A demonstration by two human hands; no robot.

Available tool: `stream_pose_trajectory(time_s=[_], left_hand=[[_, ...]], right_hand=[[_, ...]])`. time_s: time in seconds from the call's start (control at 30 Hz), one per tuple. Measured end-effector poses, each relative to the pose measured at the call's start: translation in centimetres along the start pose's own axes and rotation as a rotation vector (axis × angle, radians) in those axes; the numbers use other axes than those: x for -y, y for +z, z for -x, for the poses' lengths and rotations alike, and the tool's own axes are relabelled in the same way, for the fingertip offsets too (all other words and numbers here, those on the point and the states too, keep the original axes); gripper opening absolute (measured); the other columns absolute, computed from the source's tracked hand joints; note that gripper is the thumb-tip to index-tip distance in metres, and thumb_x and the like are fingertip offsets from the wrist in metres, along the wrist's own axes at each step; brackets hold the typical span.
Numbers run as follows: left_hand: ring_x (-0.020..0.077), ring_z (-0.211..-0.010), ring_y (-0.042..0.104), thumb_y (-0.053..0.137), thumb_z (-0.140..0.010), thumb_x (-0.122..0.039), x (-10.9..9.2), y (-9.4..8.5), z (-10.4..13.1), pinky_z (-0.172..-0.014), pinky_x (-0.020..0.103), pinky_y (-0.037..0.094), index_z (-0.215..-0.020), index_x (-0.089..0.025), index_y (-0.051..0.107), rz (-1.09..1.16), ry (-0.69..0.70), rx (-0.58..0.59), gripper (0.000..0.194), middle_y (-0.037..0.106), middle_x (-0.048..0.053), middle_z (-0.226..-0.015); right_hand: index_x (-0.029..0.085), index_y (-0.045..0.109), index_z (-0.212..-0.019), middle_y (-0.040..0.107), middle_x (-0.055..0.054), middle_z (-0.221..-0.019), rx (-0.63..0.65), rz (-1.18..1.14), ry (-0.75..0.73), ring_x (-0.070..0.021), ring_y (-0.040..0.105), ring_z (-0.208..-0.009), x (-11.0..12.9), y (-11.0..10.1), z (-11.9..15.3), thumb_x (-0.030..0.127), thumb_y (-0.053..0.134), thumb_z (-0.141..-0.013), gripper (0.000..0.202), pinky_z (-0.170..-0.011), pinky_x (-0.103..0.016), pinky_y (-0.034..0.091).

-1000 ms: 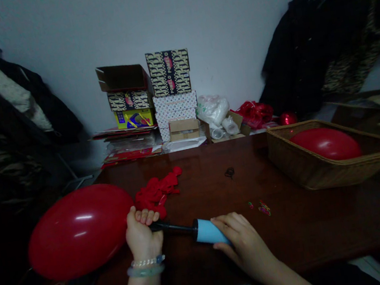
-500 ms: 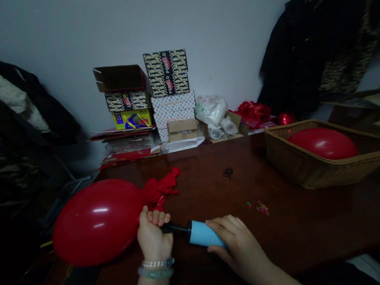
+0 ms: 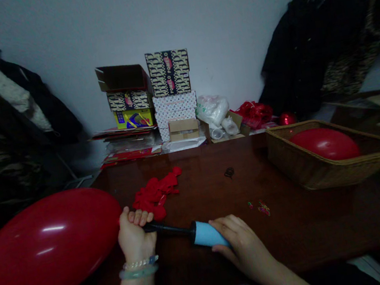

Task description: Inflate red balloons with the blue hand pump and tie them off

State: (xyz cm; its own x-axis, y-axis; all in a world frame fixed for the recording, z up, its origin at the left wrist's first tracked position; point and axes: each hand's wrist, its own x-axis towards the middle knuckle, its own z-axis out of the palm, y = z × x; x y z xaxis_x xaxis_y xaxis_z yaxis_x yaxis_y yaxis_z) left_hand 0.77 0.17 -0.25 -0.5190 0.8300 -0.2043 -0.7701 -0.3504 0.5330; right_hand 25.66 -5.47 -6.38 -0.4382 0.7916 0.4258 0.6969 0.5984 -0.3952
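A large red balloon (image 3: 53, 246) swells out to the left of my left hand (image 3: 135, 231). That hand is closed round the balloon's neck and the black nozzle end of a hand pump; the join itself is hidden by the fingers. The pump (image 3: 209, 234) has a light blue barrel, and a thin black shaft shows between the barrel and my left hand. My right hand (image 3: 241, 244) is wrapped round the barrel's other end. Just beyond my left hand lies a pile of flat red balloons (image 3: 156, 192) on the table.
A wicker basket (image 3: 309, 177) with another red balloon (image 3: 326, 143) in it stands at the right. Black bands (image 3: 229, 172) and small coloured bands (image 3: 264, 208) lie on the dark wooden table (image 3: 201, 169). Stacked boxes (image 3: 171, 83) and plastic bags (image 3: 214, 110) are behind the table.
The balloon has grown larger and reaches further left. My left hand has moved left, away from the right hand, and more of the pump's black shaft shows. The right hand has hardly moved.
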Motion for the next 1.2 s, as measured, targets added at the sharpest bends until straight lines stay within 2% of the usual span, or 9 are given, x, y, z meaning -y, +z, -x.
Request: stream_pose_trajectory(time_s=[0.2,0.33,0.47,0.57,0.77,1.07,1.2], left_hand=[[0.0049,-0.035,0.024,0.054,-0.082,-0.016,1.3,0.0,0.2,-0.037,0.020,0.025,-0.058,-0.019,0.029,0.005,-0.009,0.007,0.035,0.026,-0.010,-0.043],[0.0050,-0.037,0.025,0.058,-0.081,-0.019,3.2,-0.1,1.0,-0.039,0.020,0.027,-0.058,-0.019,0.030,-0.015,-0.044,0.033,0.036,0.027,-0.010,-0.044],[0.0050,-0.038,0.025,0.061,-0.080,-0.021,5.3,-0.2,2.2,-0.040,0.020,0.028,-0.058,-0.019,0.030,-0.041,-0.113,0.069,0.038,0.027,-0.009,-0.046],[0.0052,-0.038,0.024,0.062,-0.080,-0.024,5.9,-0.1,2.7,-0.039,0.021,0.027,-0.057,-0.020,0.030,-0.067,-0.112,0.071,0.040,0.026,-0.009,-0.046],[0.0053,-0.037,0.023,0.063,-0.079,-0.025,4.5,0.6,2.6,-0.039,0.021,0.027,-0.057,-0.020,0.028,-0.078,-0.095,0.097,0.041,0.026,-0.009,-0.045],[0.0055,-0.036,0.022,0.059,-0.078,-0.020,-0.1,0.5,0.5,-0.037,0.020,0.025,-0.057,-0.020,0.027,-0.033,0.029,0.047,0.038,0.025,-0.010,-0.043],[0.0054,-0.036,0.022,0.060,-0.077,-0.021,-0.3,0.2,0.1,-0.037,0.021,0.024,-0.057,-0.020,0.027,-0.032,0.033,0.045,0.038,0.024,-0.010,-0.043]], right_hand=[[0.018,0.051,-0.129,0.061,-0.013,-0.118,-0.054,0.015,-0.018,-0.0265,0.056,-0.102,0.0,0.3,0.3,0.029,0.062,-0.087,0.045,-0.088,-0.044,0.048],[0.019,0.052,-0.128,0.062,-0.012,-0.116,-0.080,0.015,-0.006,-0.0265,0.057,-0.101,0.3,0.4,0.2,0.031,0.063,-0.087,0.044,-0.088,-0.043,0.049],[0.020,0.053,-0.127,0.062,-0.012,-0.114,-0.067,0.024,0.037,-0.0264,0.057,-0.100,0.6,0.5,0.3,0.030,0.065,-0.085,0.045,-0.088,-0.043,0.049],[0.020,0.053,-0.128,0.062,-0.012,-0.115,-0.045,0.007,0.049,-0.0263,0.057,-0.100,0.7,0.5,0.3,0.030,0.066,-0.084,0.046,-0.087,-0.042,0.049],[0.020,0.052,-0.128,0.062,-0.011,-0.117,-0.020,-0.025,0.027,-0.0264,0.057,-0.102,0.6,0.3,0.1,0.035,0.064,-0.086,0.047,-0.089,-0.042,0.048],[0.021,0.049,-0.131,0.062,-0.012,-0.119,-0.034,-0.018,-0.032,-0.0259,0.057,-0.103,-0.1,0.0,-0.2,0.039,0.060,-0.089,0.047,-0.088,-0.043,0.049],[0.020,0.050,-0.130,0.062,-0.011,-0.118,-0.046,-0.012,-0.040,-0.0251,0.058,-0.102,-0.3,0.0,-0.1,0.036,0.061,-0.088,0.046,-0.088,-0.042,0.050]])
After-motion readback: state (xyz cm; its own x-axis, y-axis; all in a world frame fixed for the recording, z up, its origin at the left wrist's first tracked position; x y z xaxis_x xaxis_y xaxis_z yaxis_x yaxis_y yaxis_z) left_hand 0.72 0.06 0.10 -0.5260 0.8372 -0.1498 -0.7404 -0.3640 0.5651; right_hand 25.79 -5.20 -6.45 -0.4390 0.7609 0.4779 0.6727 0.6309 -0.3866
